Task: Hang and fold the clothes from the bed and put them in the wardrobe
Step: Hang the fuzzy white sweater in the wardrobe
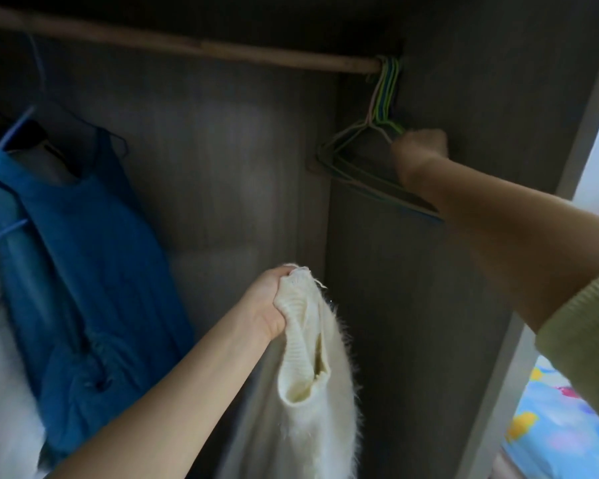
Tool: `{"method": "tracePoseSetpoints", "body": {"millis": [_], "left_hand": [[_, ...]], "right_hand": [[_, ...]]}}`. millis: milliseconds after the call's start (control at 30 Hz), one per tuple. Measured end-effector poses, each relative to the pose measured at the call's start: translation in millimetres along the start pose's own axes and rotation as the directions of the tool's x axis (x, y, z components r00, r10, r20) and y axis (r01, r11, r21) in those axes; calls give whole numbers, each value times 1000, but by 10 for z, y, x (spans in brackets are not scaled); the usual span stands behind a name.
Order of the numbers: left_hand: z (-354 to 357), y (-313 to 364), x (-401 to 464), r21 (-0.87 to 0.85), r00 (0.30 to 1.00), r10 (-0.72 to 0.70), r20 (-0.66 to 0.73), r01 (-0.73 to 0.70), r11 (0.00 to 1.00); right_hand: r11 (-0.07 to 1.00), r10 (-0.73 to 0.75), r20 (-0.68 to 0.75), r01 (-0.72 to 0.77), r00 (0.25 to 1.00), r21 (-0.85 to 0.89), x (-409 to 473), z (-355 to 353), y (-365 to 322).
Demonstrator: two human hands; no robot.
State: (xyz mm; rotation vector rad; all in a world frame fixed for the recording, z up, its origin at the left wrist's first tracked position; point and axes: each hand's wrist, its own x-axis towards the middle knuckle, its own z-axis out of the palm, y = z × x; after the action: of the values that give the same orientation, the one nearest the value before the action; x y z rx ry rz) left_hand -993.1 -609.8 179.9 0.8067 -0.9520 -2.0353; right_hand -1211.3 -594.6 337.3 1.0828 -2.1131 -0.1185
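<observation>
I look into an open wardrobe with a wooden rail (194,46) across its top. My left hand (268,302) grips the ribbed neck of a fluffy cream sweater (312,385), which hangs down from it in the lower middle. My right hand (419,152) reaches up to the right end of the rail and is curled round one of several empty wire hangers (357,146) bunched there against the side wall. The fingertips are hidden behind the fist.
A blue sleeveless dress (83,257) hangs on a blue hanger at the left, with a white fluffy garment (0,382) beside it at the left edge. The wardrobe's right side panel (498,81) is close by. A colourful bedsheet (561,423) shows at lower right.
</observation>
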Motion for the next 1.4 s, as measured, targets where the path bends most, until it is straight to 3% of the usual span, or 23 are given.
{"method": "tracePoseSetpoints", "body": {"millis": [133, 200, 367, 433, 500, 633, 767, 900, 1033, 1133, 1233, 1300, 1400], "left_hand": [[-84, 44, 67, -15, 999, -23, 26, 24, 1000], [-109, 39, 68, -21, 999, -36, 41, 37, 999], [-229, -45, 36, 31, 992, -112, 57, 111, 993], [-270, -118, -10, 52, 988, -129, 84, 125, 991], [-297, -235, -70, 82, 986, -140, 88, 133, 988], [-415, -619, -164, 159, 975, -221, 12, 216, 963], [-539, -1056, -270, 172, 946, -305, -113, 321, 931], [-574, -1372, -368, 143, 947, -262, -189, 290, 946], [-519, -1699, -526, 100, 953, -183, -243, 212, 972], [-450, -1897, -731, 157, 927, -229, -296, 284, 946], [-307, -2013, -943, 183, 924, -218, -315, 284, 941], [-243, -2023, -1049, 149, 937, -175, -302, 228, 962], [-242, -1892, -1205, 144, 940, -113, -322, 166, 975]], "right_hand": [[970, 74, -5, -70, 997, 232, 5, -102, 30], [899, 139, -29, -114, 990, 423, -59, -138, 9], [558, 278, -59, -111, 959, 822, -530, 97, -309], [382, 339, -106, -34, 935, 924, -905, 348, -463], [216, 364, -38, -44, 931, 975, -1299, 651, -606], [-119, 303, 172, -142, 937, 983, -1992, 1080, -813], [-331, 216, 388, -306, 896, 892, -2565, 1156, -782], [-643, 241, 438, -196, 866, 740, -2961, 892, -491], [-851, 257, 517, -62, 816, 521, -3258, 592, -198], [-928, 200, 580, -37, 790, 370, -3472, 526, -122], [-886, 168, 567, -129, 806, 445, -3846, 651, -213], [-760, 104, 521, -270, 847, 591, -4203, 831, -281], [-443, -70, 434, -418, 898, 793, -4639, 1070, -200]]}}
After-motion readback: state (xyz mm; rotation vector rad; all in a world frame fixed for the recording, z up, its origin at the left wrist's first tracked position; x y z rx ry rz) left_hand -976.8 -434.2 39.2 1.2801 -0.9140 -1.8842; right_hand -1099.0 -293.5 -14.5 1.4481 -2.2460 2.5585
